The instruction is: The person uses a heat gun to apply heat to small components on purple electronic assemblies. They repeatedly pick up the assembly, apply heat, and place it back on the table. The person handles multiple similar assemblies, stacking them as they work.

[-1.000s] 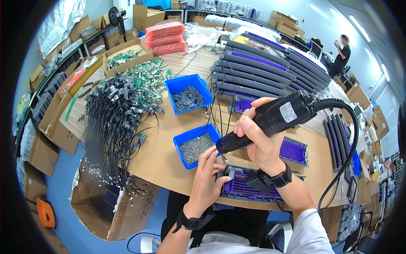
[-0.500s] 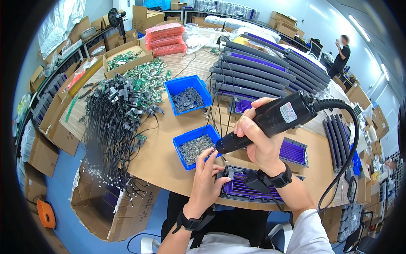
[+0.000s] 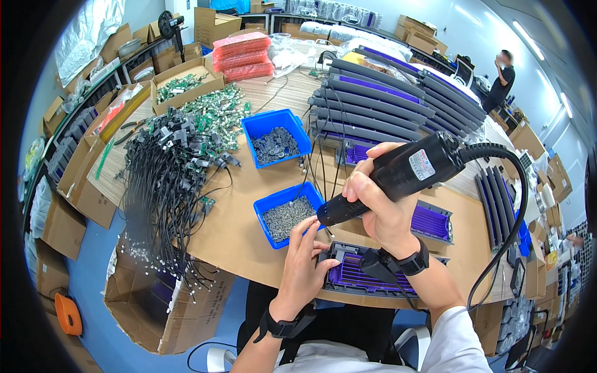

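A black electric screwdriver (image 3: 398, 177) is gripped in my right hand (image 3: 387, 208), its nose slanting down to the left. My left hand (image 3: 303, 264) has its fingers stretched up to that nose, with the thumb apart at the left end of a grey-and-purple slatted panel (image 3: 373, 271). The panel lies near the table's front edge, partly covered by my right wrist and its black strap. The driver's bit is hidden behind my left fingertips. Just beyond them stands a blue bin of small screws (image 3: 289, 217), and farther back another blue bin holds dark grey ring-like parts (image 3: 273, 146).
Black cables with connectors (image 3: 171, 186) and green circuit boards (image 3: 217, 109) are heaped at left. Long grey-and-purple panels (image 3: 373, 102) are stacked at the back. Another slatted panel (image 3: 432, 222) lies at right, near the driver's thick cord (image 3: 522, 193). A person (image 3: 500, 81) stands far right.
Both hands and the screwdriver stay almost in place; the driver's body has turned very slightly. The far person's raised arm has shifted a little.
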### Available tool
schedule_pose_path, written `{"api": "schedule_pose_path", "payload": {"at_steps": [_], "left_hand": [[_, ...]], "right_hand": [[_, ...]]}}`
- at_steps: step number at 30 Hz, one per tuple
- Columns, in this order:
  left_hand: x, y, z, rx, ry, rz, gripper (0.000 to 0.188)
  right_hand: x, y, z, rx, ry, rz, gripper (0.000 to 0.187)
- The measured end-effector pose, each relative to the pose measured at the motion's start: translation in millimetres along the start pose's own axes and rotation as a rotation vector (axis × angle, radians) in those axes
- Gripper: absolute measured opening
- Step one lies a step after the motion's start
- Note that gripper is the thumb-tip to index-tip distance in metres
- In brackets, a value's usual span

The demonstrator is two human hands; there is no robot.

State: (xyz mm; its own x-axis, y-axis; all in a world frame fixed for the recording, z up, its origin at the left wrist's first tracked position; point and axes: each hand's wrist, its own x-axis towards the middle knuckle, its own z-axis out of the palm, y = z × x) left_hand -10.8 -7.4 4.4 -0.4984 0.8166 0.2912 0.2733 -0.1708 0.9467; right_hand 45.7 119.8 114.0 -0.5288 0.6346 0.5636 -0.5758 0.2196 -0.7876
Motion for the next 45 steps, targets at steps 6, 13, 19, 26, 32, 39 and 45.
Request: {"api": "schedule_pose_path", "payload": {"at_steps": [6, 13, 19, 26, 32, 39, 45], "left_hand": [[0.3, -0.5, 0.9, 0.01, 0.011, 0.024, 0.069], [0.8, -4.6, -1.3, 0.146, 0.013, 0.17, 0.039], [0.6, 2.0, 0.6, 0.078, 0.024, 0.098, 0.033], [2.0, 0.1, 2.0, 0.069, 0.014, 0.069, 0.033], [2.4, 0.3, 2.4, 0.086, 0.014, 0.068, 0.033], [2.2, -0.5, 2.3, 0.082, 0.009, 0.062, 0.033], [1.9, -1.2, 1.5, 0.089, 0.0, 0.065, 0.033]], "right_hand": [[2.1, -9.1, -0.9, -0.07, -0.026, 0.006, 0.036], [-4.0, -30.7, -11.9, -0.059, -0.103, -0.115, 0.037], [-27.8, -30.6, -19.0, -0.156, -0.166, -0.029, 0.036], [-33.4, -26.8, -14.8, -0.205, -0.187, 0.061, 0.037], [-34.7, -26.8, -15.2, -0.157, -0.167, 0.09, 0.034], [-36.0, -22.3, -15.7, -0.173, -0.17, 0.069, 0.033], [-34.9, -20.9, -17.4, -0.189, -0.181, 0.085, 0.034]]}}
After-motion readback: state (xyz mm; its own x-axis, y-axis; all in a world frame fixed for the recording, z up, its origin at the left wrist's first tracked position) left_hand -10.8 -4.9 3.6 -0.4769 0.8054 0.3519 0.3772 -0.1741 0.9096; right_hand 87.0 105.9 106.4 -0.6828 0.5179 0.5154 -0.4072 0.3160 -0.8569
